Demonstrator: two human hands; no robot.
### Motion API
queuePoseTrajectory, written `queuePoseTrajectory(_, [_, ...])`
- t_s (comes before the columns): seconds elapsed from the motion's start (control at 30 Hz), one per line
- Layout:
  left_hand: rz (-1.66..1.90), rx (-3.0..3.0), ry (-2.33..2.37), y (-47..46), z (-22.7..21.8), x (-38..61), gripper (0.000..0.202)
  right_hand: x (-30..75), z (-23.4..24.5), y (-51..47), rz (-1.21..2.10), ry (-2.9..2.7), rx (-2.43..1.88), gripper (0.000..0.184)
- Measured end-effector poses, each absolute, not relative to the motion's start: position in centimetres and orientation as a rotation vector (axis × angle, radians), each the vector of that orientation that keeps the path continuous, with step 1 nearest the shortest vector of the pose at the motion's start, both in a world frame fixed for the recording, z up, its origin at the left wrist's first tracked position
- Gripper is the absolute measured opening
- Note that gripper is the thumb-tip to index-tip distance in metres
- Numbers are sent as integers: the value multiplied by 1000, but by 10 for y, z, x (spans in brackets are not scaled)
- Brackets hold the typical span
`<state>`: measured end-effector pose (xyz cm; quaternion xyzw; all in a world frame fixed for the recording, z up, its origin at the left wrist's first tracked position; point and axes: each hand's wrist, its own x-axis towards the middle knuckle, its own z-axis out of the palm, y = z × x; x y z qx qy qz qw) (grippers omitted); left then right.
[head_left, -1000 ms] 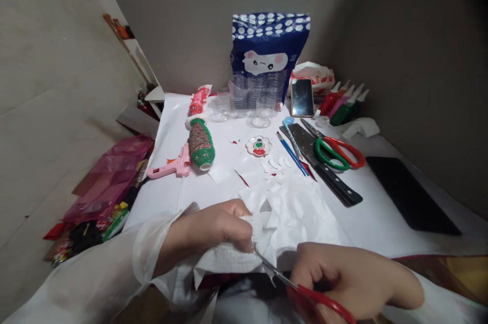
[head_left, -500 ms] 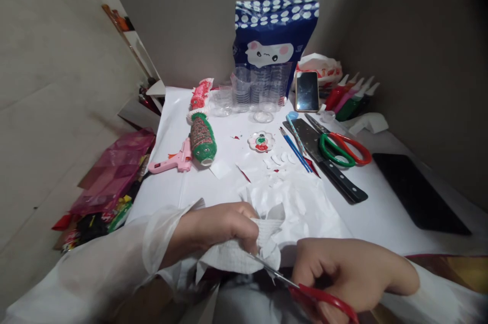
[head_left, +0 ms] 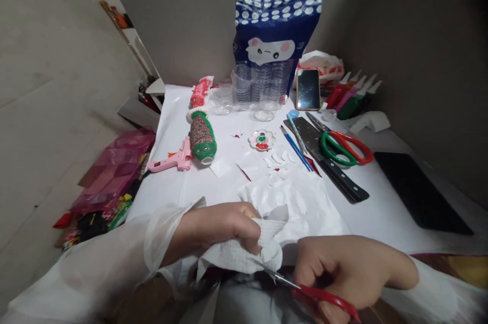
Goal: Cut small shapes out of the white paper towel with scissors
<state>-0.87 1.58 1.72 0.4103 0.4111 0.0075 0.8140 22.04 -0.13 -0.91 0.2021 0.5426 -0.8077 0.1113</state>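
Crumpled white ribbed material (head_left: 232,255), paper or cloth (I cannot tell which), is bunched under the closed fingers of my left hand (head_left: 224,227) at the table's near edge. My right hand (head_left: 343,270) is wrapped round the red handles of a pair of scissors (head_left: 324,297). Their metal blades point left and reach the lower edge of the white material, just below my left fingertips. Part of the material is hidden inside my left hand. Loose white sleeves cover both forearms.
A green fish figure (head_left: 205,138), a red fish figure (head_left: 201,93) and a pink glue gun (head_left: 173,160) lie left. Further right are a paint palette (head_left: 262,140), brushes (head_left: 295,149), a cleaver (head_left: 335,174), green-and-orange scissors (head_left: 339,149) and a phone (head_left: 308,89). Plastic cups (head_left: 251,88) stand behind.
The scissors have shifted very slightly right and down, and more of the blade tips shows at the white material. My left hand keeps its hold almost unmoved.
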Motion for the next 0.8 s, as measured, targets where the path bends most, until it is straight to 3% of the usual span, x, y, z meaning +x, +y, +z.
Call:
queuePoseTrajectory(0.6, [56, 838, 870, 18, 16, -8, 8, 217, 4, -1, -2358, 1481, 705, 68])
queuePoseTrajectory(0.8, [57, 841, 867, 17, 15, -8, 12, 223, -12, -1, -2384, 1464, 670, 61])
